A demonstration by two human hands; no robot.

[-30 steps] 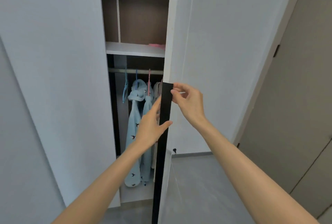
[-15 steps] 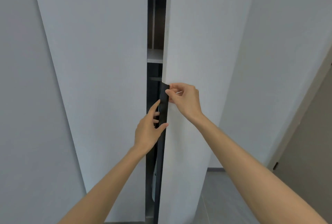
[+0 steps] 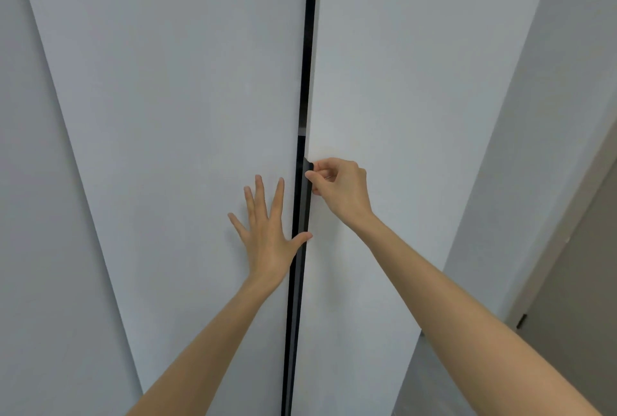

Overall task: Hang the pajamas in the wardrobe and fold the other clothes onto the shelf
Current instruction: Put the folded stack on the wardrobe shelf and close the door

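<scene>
Two white wardrobe doors fill the view, the left door (image 3: pixel 173 108) and the right door (image 3: pixel 394 81), with only a thin dark gap (image 3: pixel 305 88) between them. My left hand (image 3: pixel 267 225) lies flat on the left door with its fingers spread, and its thumb reaches the black handle strip (image 3: pixel 300 268). My right hand (image 3: pixel 340 190) pinches the top of that black strip on the right door's edge. The pajamas and the shelf inside are hidden behind the doors.
A white wall (image 3: pixel 541 115) runs along the right of the wardrobe. A grey-brown room door (image 3: pixel 581 298) with a small dark hinge stands at the far right. Another white panel (image 3: pixel 36 215) borders the left side.
The right door has swung nearly shut, hiding the hanging clothes and shelf. My left hand left the black strip and now lies flat on the left door. My right hand kept its pinch.
</scene>
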